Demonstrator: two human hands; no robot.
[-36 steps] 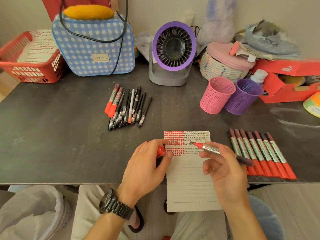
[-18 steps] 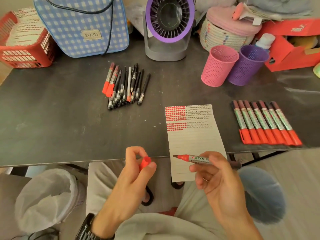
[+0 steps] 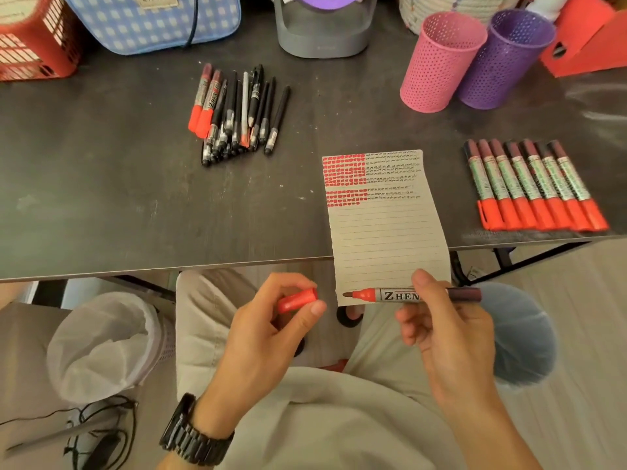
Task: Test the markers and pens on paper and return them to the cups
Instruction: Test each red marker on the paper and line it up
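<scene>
Dark surface point(image 3: 101, 198) seen from above; lined paper point(image 3: 386, 232) lies at its near edge, lower part hanging over; red blocks and black scribbles fill the paper's top lines. Both hands are off the surface, over the lap; left hand point(image 3: 264, 337) pinches a red cap point(image 3: 298, 300) between thumb and fingers; right hand point(image 3: 444, 334) grips the uncapped marker point(image 3: 393, 295), held level with its tip pointing left, in front of the paper's bottom edge. Cap and tip are apart. Row of seven red-capped markers point(image 3: 532, 188) lies right of the paper; pile of pens point(image 3: 237, 113) sits left of it, further back. Pink cup point(image 3: 437, 62) and purple cup point(image 3: 502, 62) stand side by side at back right, tilted in this view.
</scene>
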